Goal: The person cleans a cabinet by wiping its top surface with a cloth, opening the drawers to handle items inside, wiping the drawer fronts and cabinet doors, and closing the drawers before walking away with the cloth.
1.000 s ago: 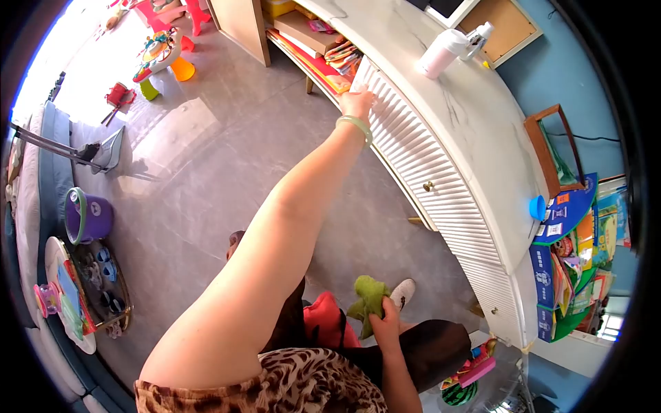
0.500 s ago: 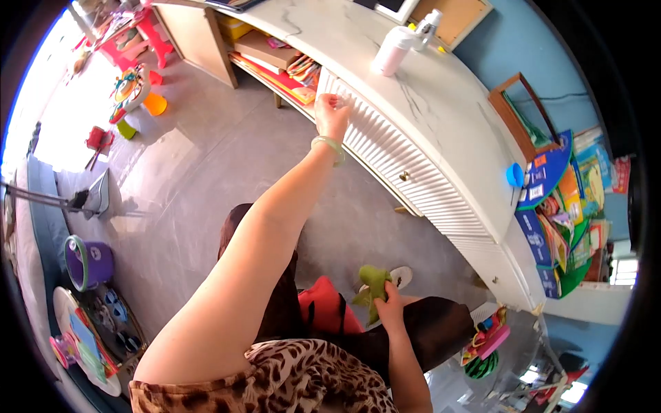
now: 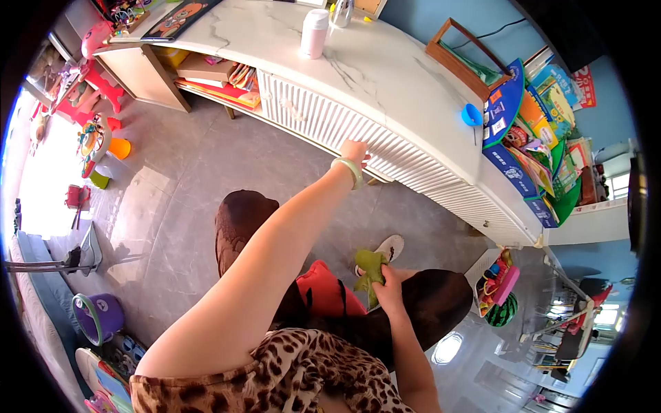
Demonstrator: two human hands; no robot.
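Note:
My left hand (image 3: 354,153), with a pale green bangle (image 3: 350,171) at the wrist, reaches to the fluted front of a white cabinet (image 3: 413,168). Its fingers are curled at the spot where a small knob showed before; the hand now covers that knob. Low down by my right knee, my right hand (image 3: 390,289) grips a crumpled green cloth (image 3: 372,265), which hangs below the fingers. A red thing with black marks (image 3: 327,289) lies between my legs.
On the marbled cabinet top stand a white bottle (image 3: 315,33), a blue cup (image 3: 471,115) and a wooden frame (image 3: 468,58). A book rack (image 3: 527,138) is at the right. Toys, a purple bucket (image 3: 98,318) and a watermelon-patterned ball (image 3: 502,311) sit on the floor.
My left hand has moved right along the cabinet front, from the left door's edge to the knob. The view has turned right. My right hand keeps the green cloth.

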